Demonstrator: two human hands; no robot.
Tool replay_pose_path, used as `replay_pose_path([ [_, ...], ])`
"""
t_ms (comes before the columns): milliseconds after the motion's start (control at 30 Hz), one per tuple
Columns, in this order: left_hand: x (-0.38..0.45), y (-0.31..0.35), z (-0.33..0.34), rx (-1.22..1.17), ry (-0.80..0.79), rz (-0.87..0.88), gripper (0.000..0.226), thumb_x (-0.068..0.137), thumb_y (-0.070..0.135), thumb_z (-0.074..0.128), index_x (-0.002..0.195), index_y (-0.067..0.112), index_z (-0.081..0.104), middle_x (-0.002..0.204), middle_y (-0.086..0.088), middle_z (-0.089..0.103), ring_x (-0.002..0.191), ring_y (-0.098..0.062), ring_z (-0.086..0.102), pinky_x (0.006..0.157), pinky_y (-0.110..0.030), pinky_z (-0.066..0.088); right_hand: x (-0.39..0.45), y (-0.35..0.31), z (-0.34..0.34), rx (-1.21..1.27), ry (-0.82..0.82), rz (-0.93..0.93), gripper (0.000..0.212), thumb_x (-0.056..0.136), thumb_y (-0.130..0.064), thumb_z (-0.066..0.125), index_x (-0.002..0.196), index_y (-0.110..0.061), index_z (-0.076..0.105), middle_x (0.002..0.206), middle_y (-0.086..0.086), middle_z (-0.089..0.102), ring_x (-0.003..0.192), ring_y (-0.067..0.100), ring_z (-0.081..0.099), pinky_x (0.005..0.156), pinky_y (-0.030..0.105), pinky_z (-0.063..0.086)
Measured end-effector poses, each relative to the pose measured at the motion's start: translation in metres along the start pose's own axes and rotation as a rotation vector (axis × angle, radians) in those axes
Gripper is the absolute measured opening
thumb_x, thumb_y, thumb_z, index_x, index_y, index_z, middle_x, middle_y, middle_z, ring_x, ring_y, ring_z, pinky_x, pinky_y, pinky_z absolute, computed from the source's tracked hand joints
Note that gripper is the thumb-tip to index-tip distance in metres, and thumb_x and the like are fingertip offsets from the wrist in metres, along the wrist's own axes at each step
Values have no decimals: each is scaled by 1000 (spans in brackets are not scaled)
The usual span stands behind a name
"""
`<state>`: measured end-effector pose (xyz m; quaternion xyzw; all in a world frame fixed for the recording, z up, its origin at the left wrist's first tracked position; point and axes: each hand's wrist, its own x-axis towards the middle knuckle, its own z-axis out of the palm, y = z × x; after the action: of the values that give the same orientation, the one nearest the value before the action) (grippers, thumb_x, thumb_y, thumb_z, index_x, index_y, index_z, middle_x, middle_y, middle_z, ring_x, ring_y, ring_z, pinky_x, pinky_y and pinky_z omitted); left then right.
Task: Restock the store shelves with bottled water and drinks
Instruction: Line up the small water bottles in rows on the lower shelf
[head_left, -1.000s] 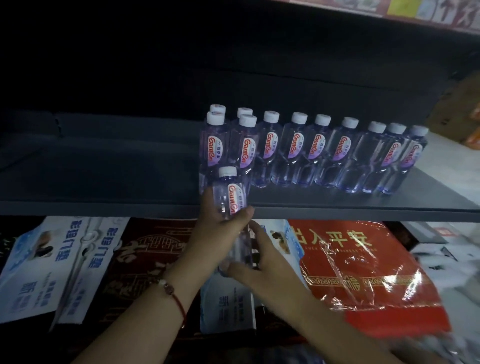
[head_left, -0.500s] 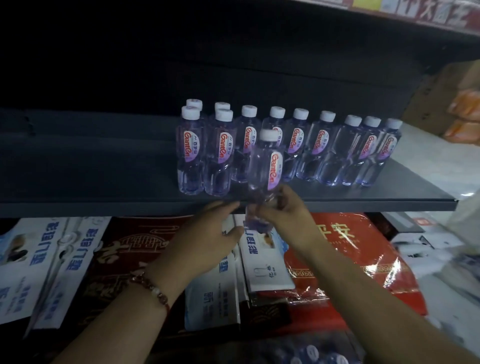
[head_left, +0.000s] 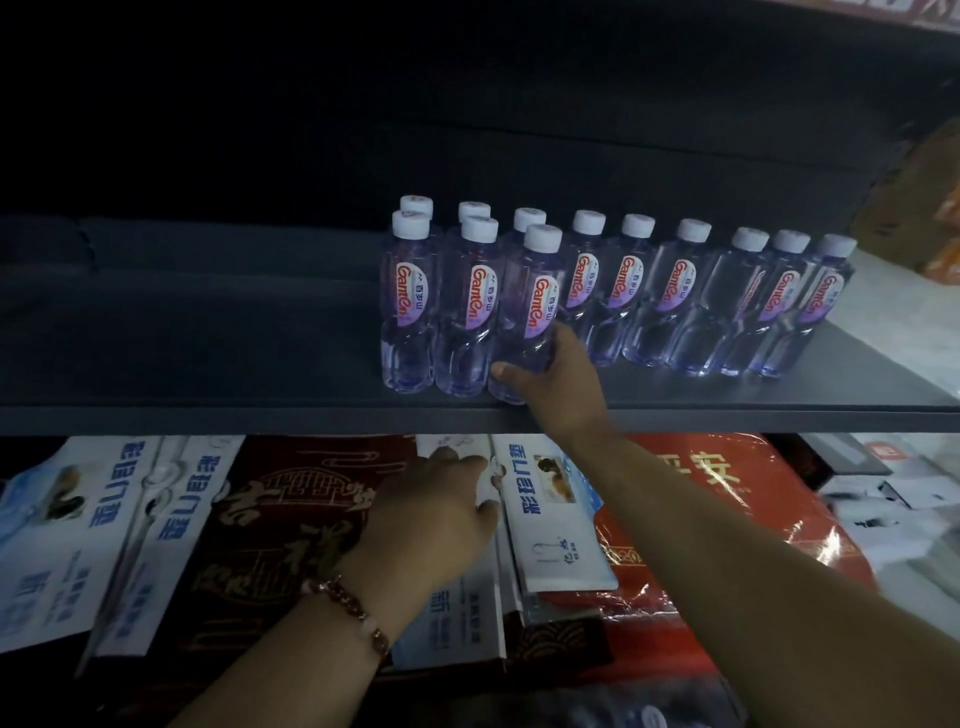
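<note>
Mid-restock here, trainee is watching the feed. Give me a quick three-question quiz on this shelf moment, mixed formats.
1. True or false: the right hand has its grip on the front-row bottle standing on the dark shelf.
2. Where is the left hand? A) on a cap B) below the shelf, in front of the white packages C) out of view
3. Fill in: every visible bottle cap is coloured ____.

Key: 1 true; 2 B; 3 white.
</note>
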<state>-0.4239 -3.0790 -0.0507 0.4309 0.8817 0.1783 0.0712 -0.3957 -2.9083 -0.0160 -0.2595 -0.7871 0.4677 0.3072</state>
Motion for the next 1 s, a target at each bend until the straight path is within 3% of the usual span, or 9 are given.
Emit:
replay_pose_path([
  [167, -3, 2, 9, 30, 6, 52, 51, 98, 46, 48, 146, 32, 42, 141, 6, 48, 125, -16, 48, 101, -33, 44, 3, 4, 1, -93, -17, -39, 50, 82, -15, 79, 123, -20, 52, 109, -12, 61, 96, 4, 59, 69, 5, 40],
  [267, -1, 5, 12, 41, 20, 65, 58, 98, 46, 47, 152, 32, 31, 147, 5, 42, 129, -18, 45, 102, -35, 43, 2, 6, 0, -125, 1, -45, 53, 83, -15, 78, 129, -20, 52, 105, -16, 57, 90, -2, 55, 66, 3, 40],
  [400, -4, 11, 15, 71, 38, 71, 66, 99, 46, 44, 157, 29, 17, 155, 0, 34, 135, -20, 42, 106, -39, 41, 3, 9, 2, -144, 17, -53, 59, 83, -12, 78, 134, -20, 50, 114, -13, 59, 101, 5, 57, 76, 6, 41],
  [533, -9, 13, 22, 143, 67, 92, 65, 100, 46, 42, 157, 28, 17, 158, 0, 29, 137, -20, 39, 108, -38, 38, 3, 9, 5, -180, 27, -70, 59, 82, -15, 77, 133, -25, 48, 126, -5, 63, 111, 14, 60, 97, 33, 52],
  [667, -14, 18, 35, 202, 28, 126, 66, 100, 41, 43, 158, 27, 14, 162, -5, 18, 145, -24, 26, 114, -38, 30, -11, 12, -3, -253, -21, -78, 73, 85, -35, 73, 146, -34, 33, 139, -3, 55, 125, 18, 56, 103, 46, 50],
  [733, -16, 23, 45, 242, 3, 144, 68, 100, 40, 44, 159, 26, 12, 165, -7, 11, 149, -26, 18, 118, -43, 25, -30, 21, -16, -383, -54, -93, 77, 90, -36, 68, 154, -29, 24, 148, 0, 46, 135, 20, 46, 111, 44, 43],
  [833, -20, 37, 63, 293, -44, 166, 71, 99, 40, 46, 159, 26, 10, 166, -10, 3, 151, -30, 12, 121, -52, 17, -72, 45, -46, -645, -158, -77, 76, 100, -39, 54, 160, -20, 13, 165, 1, 19, 153, 20, 14, 125, 35, 15],
  [900, -23, 48, 76, 316, -83, 185, 71, 99, 39, 46, 159, 26, 9, 167, -9, 2, 151, -30, 11, 121, -50, 12, -105, 68, -68, -727, -222, -50, 73, 102, -42, 49, 160, -20, 12, 167, 0, 10, 154, 20, 4, 122, 31, 3],
  [1000, -29, 67, 97, 332, -125, 260, 66, 99, 38, 46, 157, 25, 17, 166, -9, 9, 149, -30, 19, 119, -46, 23, -153, 112, -99, -821, -286, 59, 71, 101, -42, 49, 160, -23, 13, 168, 1, 7, 154, 24, 3, 117, 29, -1],
])
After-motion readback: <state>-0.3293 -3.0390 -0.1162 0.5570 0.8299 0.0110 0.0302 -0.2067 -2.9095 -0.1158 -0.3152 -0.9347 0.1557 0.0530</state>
